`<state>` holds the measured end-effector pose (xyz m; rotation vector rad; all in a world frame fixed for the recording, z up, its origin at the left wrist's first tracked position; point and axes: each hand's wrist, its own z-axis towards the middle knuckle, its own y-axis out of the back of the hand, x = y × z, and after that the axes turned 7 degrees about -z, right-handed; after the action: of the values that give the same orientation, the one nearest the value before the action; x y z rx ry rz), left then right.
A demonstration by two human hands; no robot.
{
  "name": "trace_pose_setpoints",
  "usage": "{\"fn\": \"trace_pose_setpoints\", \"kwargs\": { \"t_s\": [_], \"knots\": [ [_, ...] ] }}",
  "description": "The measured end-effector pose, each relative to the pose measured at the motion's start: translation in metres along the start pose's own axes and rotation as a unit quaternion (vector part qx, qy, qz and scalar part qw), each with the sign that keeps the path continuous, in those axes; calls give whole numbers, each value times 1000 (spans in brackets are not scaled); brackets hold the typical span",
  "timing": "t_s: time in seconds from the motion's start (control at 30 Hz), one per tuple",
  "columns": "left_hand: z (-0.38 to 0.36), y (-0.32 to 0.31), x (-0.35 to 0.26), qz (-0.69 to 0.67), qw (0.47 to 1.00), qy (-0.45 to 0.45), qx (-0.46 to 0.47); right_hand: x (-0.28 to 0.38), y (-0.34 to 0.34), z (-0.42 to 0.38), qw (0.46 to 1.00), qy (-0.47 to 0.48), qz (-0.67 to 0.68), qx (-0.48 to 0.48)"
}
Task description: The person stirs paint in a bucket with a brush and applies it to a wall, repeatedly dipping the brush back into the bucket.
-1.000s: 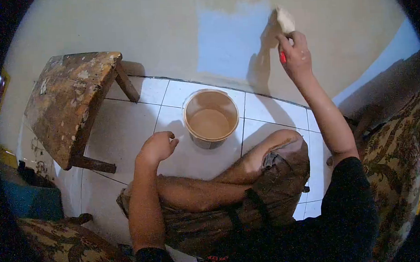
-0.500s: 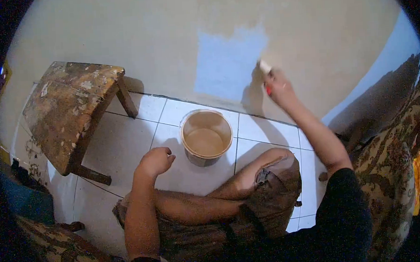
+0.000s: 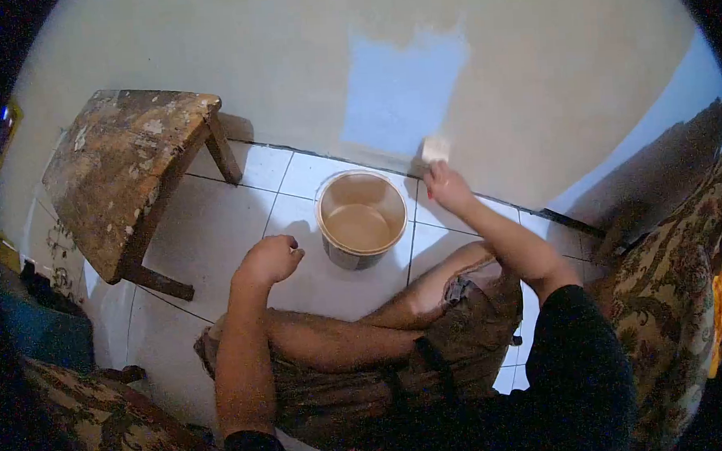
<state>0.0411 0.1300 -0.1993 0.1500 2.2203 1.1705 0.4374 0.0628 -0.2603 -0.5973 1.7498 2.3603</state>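
Observation:
My right hand grips a paintbrush at the foot of the wall. Pale bristles point up toward the wall, just below a blue patch surrounded by beige paint. A bit of red shows at my fingers; most of the handle is hidden in the grip. My left hand hangs loosely curled above my leg, and nothing shows in it. Between and beyond my hands stands a round bucket holding beige liquid.
A paint-stained wooden stool stands at the left by the wall. White tiles cover the floor around my crossed legs. Patterned upholstery borders the right side, and similar fabric lies at the lower left.
My right hand has brought the paintbrush down and slightly left, from beside the blue patch to the wall's base. My left hand stays curled in nearly the same place. The view has shifted slightly.

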Motion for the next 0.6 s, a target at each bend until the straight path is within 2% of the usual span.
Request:
{"fn": "trace_pose_setpoints", "kwargs": {
  "t_s": [0.07,0.13,0.23,0.3,0.37,0.4,0.47,0.57,0.6],
  "knots": [
    [-1,3,-1,-1,1000,10,9,15,-9,-4,1000,11,19,15],
    [0,1,0,1,1000,-3,-4,23,-17,-9,996,-28,67,53],
    [0,1,1,-7,999,-16,-26,11,-30,-8,997,-28,53,44],
    [5,-3,6,-1,999,-34,-31,-4,-19,-4,984,-126,98,73],
    [3,-3,9,4,999,-38,-34,-20,3,1,997,-71,21,-15],
    [-2,3,2,-4,999,-27,-19,-19,22,4,997,-69,30,-5],
    [-2,2,2,-14,1000,-20,-3,-15,51,8,988,-135,30,-73],
    [0,6,-4,-5,1000,-14,-11,-8,47,2,992,-98,54,-62],
    [3,4,-2,-4,1000,-24,-16,-7,33,0,992,-94,78,-27]
  ]
}}
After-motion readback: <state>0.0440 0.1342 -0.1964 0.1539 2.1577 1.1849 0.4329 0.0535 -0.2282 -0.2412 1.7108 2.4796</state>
